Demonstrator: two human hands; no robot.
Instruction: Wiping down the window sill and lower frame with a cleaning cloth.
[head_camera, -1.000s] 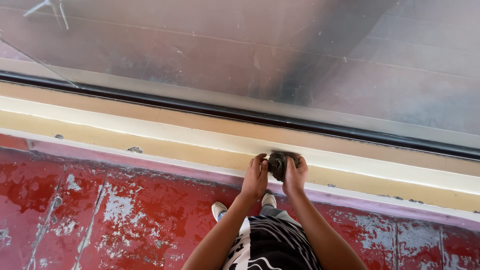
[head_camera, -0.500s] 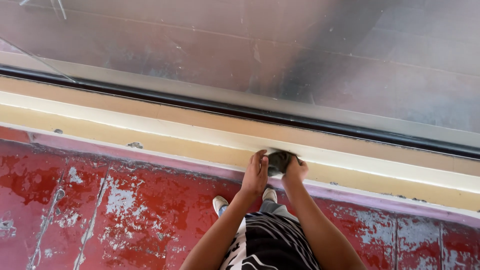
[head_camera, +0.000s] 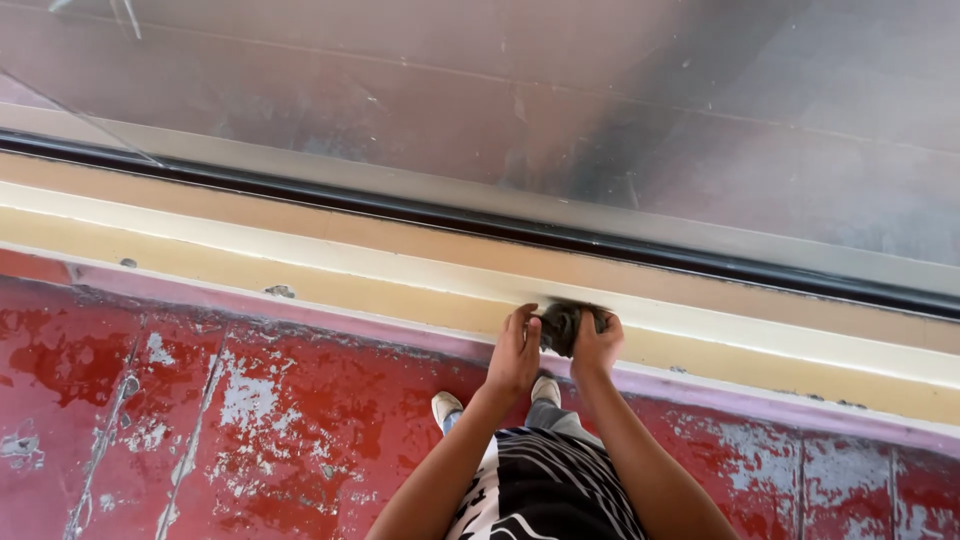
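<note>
Containers: you have none in view; nothing here holds anything else.
Pad: one dark, rounded pad (head_camera: 562, 326) sits between your two hands, pressed on the cream ledge (head_camera: 300, 262) just below the window.
Left hand: your left hand (head_camera: 514, 352) is beside the pad on its left, fingers curled and pointing up toward the ledge, fingertips touching the pad's edge.
Right hand: your right hand (head_camera: 598, 345) is on the pad's right side, fingers bent round it and closed on its rim; how tight the hold is cannot be told.
Arms: both your forearms run up from the bottom of the view and come together at the pad, wrists near each other.
Ledge: it runs from left to right, with a tan band above, a tan band below and a pale purple strip at the foot.
Window: one large pane of glass (head_camera: 600, 110) lies above the ledge, with a black seal (head_camera: 300, 195) along its lower edge.
Floor: red paint (head_camera: 250, 420), worn and flaking to grey in patches, is under you.
Shoes: two pale shoes (head_camera: 447, 408) show below your hands.
Shirt: one black and white patterned shirt (head_camera: 545, 490) is at the bottom edge.
</note>
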